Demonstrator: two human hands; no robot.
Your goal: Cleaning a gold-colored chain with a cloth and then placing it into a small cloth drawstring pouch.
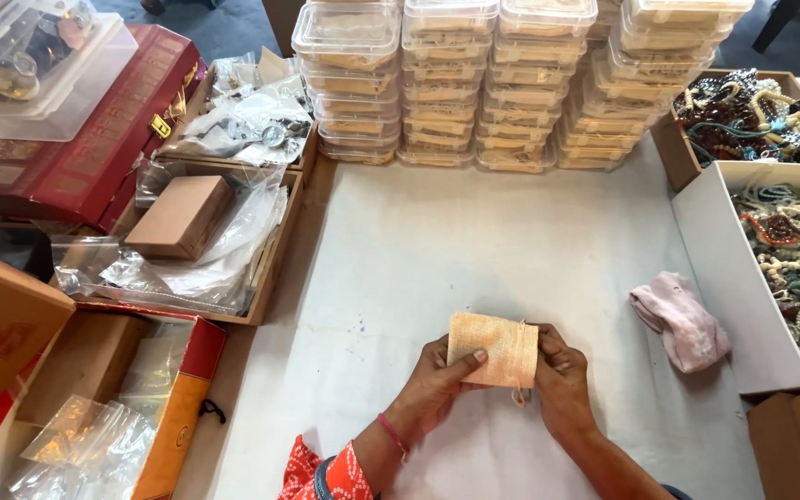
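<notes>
Both hands sit closest to the camera, low in the middle of the view, sharing 1 small orange-peach woven fabric pouch point(493, 348) held just above the white-covered bench point(474, 241). Left hand point(434, 384), with a pink thread band at the wrist and an orange patterned sleeve behind it, has its grip clamped on the pouch's left edge, thumb laid across the front face. Right hand point(562, 381) has its grip closed on the right edge, where a pale drawstring point(518, 393) dangles from the corner. The pouch looks flat and its mouth cannot be made out from this angle, so whether anything is inside it is not clear; judging by that flatness, the work on this pouch seems at an early or middle stage, with no finished pouch lying anywhere on the bench. A crumpled pink cloth point(681, 320) rests well apart to the right. Beyond it a white open box point(707, 243) holds mixed bead jewellery, and a brown cardboard box point(676, 153) behind it holds more tangled necklaces. Along the far edge stand several stacks of clear lidded plastic containers point(511, 83), all shut. On the left lie a wooden tray point(270, 268) with a small brown cardboard box point(181, 216) and clear plastic bags, a red book-shaped case point(85, 153), and an open red and orange carton point(182, 407).
</notes>
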